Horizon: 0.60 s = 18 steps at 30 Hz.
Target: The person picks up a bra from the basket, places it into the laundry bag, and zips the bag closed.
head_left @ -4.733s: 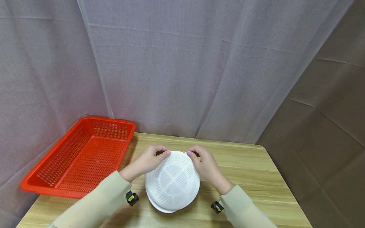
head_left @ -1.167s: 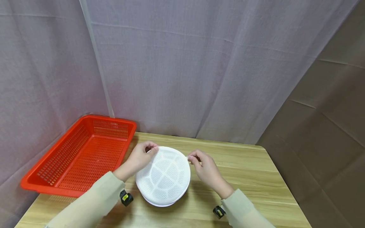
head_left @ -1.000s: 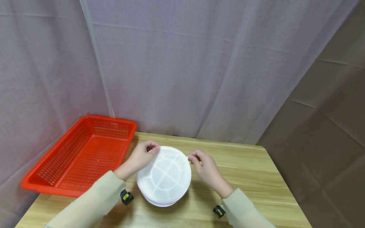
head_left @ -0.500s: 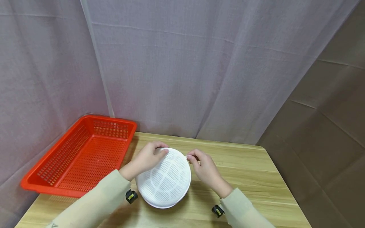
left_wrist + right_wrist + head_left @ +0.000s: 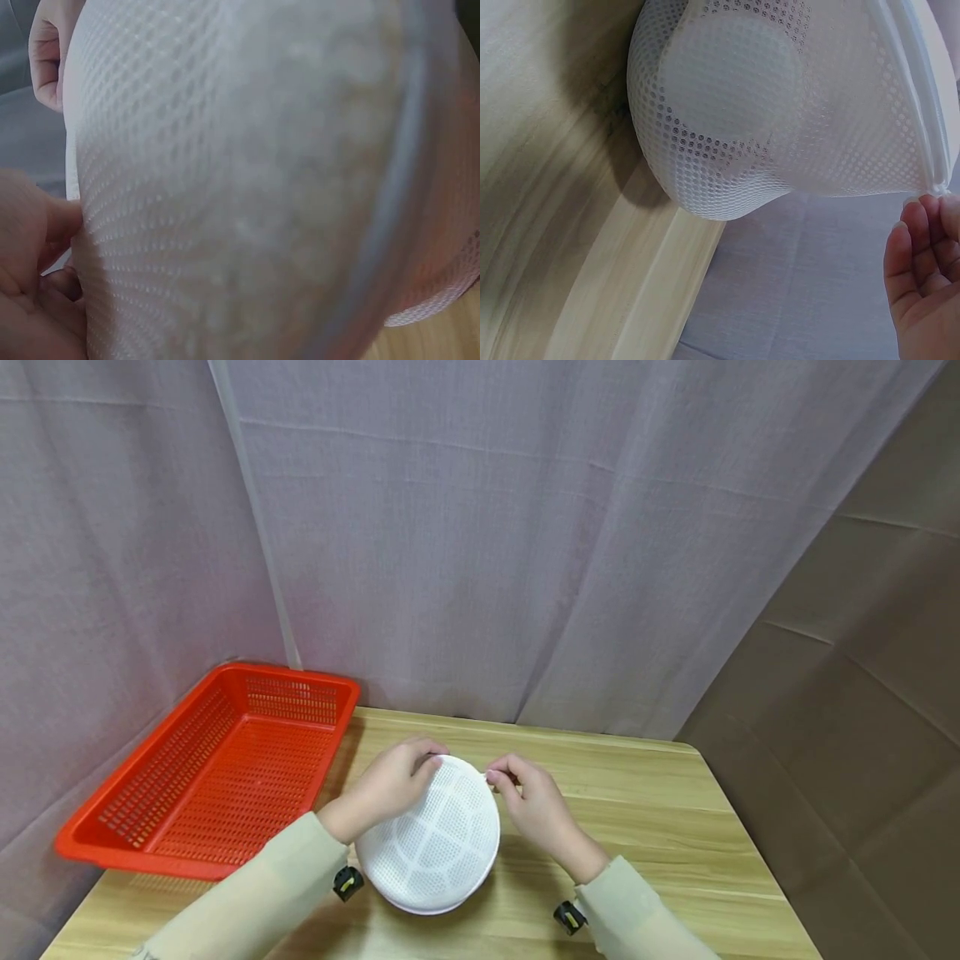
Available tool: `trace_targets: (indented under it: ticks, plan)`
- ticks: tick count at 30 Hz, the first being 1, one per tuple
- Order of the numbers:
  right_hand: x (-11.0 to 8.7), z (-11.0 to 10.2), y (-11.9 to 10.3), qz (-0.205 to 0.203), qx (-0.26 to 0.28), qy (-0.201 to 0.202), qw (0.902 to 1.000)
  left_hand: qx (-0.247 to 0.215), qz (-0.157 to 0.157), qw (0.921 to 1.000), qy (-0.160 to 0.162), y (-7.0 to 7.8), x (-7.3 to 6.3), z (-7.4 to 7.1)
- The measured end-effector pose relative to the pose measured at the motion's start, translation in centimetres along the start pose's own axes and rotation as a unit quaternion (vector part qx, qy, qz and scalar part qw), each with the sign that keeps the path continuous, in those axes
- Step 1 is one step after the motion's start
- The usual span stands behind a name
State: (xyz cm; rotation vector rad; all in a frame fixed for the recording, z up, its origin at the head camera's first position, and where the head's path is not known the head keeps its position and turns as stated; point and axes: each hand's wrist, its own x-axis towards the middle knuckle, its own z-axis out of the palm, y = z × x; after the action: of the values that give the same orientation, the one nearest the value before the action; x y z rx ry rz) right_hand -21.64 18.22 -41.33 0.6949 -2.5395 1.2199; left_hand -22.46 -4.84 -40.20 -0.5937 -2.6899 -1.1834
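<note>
In the head view, a round white mesh laundry bag [image 5: 438, 843] is held tilted over the table. My left hand [image 5: 390, 783] grips its upper left rim, thumb on the top mesh and fingers behind the edge. At the upper right of the rim, my right hand [image 5: 536, 806] pinches a small white end at the edge. The right wrist view has the zipper seam [image 5: 915, 82] running down to those fingertips, with the rounded mesh body hanging beside it. Close up in the left wrist view, the mesh [image 5: 172, 187] covers most of the picture.
A red slotted plastic basket [image 5: 255, 785] stands on the left of the wooden table [image 5: 637, 827]. Grey curtain [image 5: 465, 543] hangs behind the table, and a brown panel [image 5: 847, 735] borders its right side. Each wrist bears a small black camera.
The bag first shifted left and turned between the hands. During the last second my left hand has slid right along the rim, while the right keeps its pinch, dipping slightly.
</note>
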Motion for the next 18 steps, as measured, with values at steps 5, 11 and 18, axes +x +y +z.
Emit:
trace_targets:
  ticks: [5,11,18]
  plan:
    - [-0.09,0.03,-0.06,0.001,0.001,-0.001,1.0,0.006,0.01,0.9998,0.015,-0.38,-0.01,0.12]
    - [-0.2,0.09,-0.07,-0.005,-0.003,0.001,1.0,0.017,0.017,0.9994,0.024,-0.74,-0.01,0.28]
    - [-0.3,0.12,0.06,-0.023,-0.013,0.005,0.9996,0.011,0.014,0.9996,0.022,-0.72,-0.08,0.19]
